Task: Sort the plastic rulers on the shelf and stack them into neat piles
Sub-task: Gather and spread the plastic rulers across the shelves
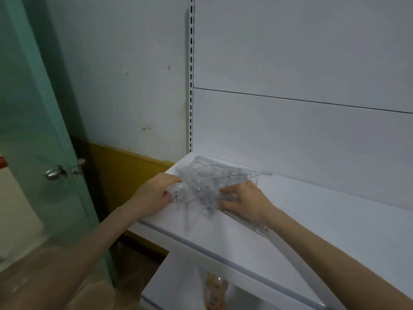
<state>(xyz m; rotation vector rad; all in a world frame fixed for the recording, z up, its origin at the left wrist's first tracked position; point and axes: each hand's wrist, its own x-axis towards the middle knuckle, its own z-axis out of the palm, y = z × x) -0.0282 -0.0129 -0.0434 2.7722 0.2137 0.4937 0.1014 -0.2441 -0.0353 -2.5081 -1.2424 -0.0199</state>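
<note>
A green-tinted glass door (33, 108) with a metal handle (55, 173) stands left of a scuffed white wall (125, 86) with a yellow lower band (125, 168), beside a slotted upright (190, 86).

I read no text here; clear plastic rulers (201, 184) on the shelf (312, 209) carry dark printed marks, probably graduations, too blurred to make out; orange packet (215, 291) below: label illegible.

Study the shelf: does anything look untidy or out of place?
The plastic rulers lie in a jumbled heap at the left end of the shelf, crossing at all angles; one long ruler juts out beneath the right hand.
</note>
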